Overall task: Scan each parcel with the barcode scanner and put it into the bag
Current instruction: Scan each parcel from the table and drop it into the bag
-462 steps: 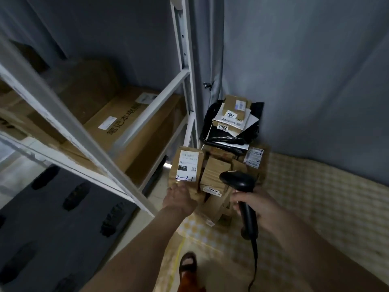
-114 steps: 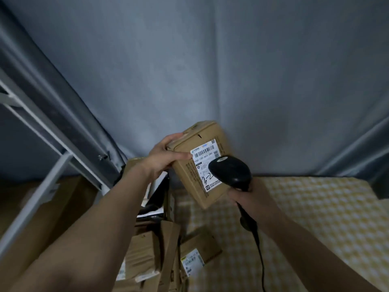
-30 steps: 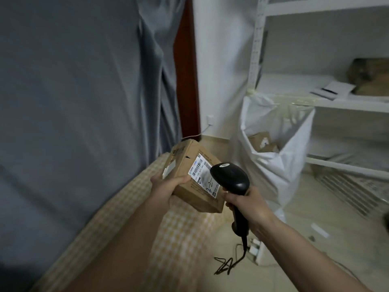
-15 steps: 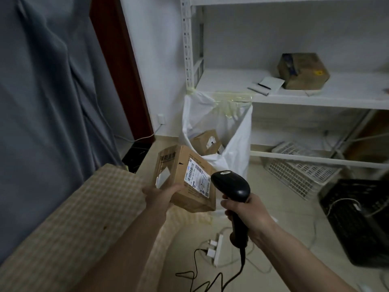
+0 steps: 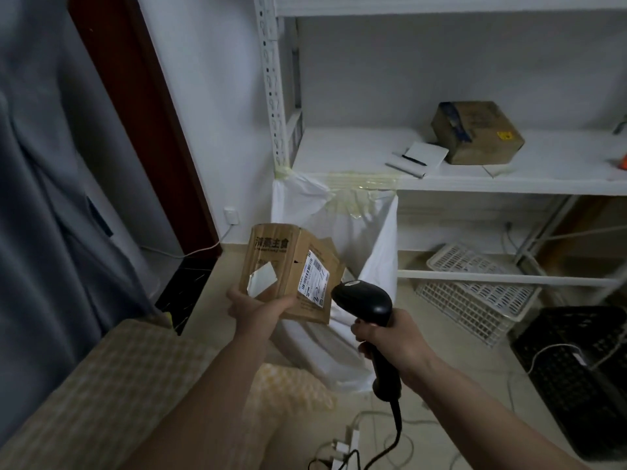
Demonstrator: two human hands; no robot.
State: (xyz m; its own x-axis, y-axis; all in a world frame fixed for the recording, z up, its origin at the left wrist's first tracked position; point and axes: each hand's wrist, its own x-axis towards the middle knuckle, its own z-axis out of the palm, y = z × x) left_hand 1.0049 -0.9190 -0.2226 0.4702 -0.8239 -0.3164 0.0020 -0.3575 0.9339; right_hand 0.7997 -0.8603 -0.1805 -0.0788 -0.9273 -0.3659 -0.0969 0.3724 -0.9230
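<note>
My left hand grips a brown cardboard parcel from below, holding it in front of the mouth of the white bag. The parcel's white barcode label faces right. A second parcel edge shows behind it inside the bag. My right hand grips the handle of the black barcode scanner, whose head sits just right of the label. The bag hangs taped to the white shelf.
A checked yellow mattress lies at lower left. On the shelf sit a cardboard box and a notepad with pen. White baskets and a black crate stand on the floor at right, a power strip and cables below.
My view has swung right and closer to the bag. My left hand has carried the parcel forward to the bag's mouth; the scanner stays beside its label.
</note>
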